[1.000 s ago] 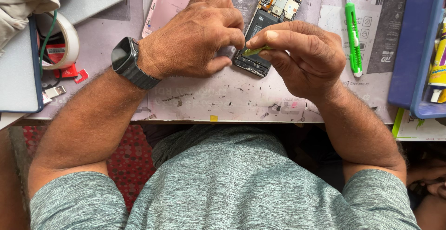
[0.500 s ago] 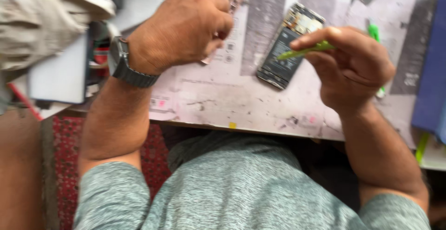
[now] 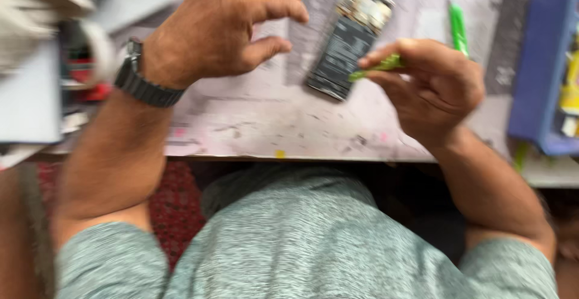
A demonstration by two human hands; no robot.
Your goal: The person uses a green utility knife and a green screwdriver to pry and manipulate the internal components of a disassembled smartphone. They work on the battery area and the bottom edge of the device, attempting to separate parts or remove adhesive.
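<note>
My right hand point(image 3: 431, 91) is closed in a pinch grip on a thin green pry tool point(image 3: 379, 65), thumb and forefinger pressed together near its back end so the flat tip sticks out to the left of the grip, toward the opened smartphone point(image 3: 348, 39). The phone lies flat on the counter point(image 3: 289, 127), back cover off, its dark battery facing up and the circuit board at the far end; the tool tip sits just over its near right edge (the blur keeps me from saying whether it touches). I hold the tool that short, I think, for control at the tip rather than reach. My left hand point(image 3: 220, 30) is open and holds nothing, fingers loosely curled and lifted off the counter, left of the phone and apart from it, which leaves the phone free and in plain sight. Beyond my right grip a second green tool point(image 3: 458, 27) lies on the counter, and further right stands a blue tray point(image 3: 537, 63). A dark wristwatch point(image 3: 145, 82) sits on my left wrist.
</note>
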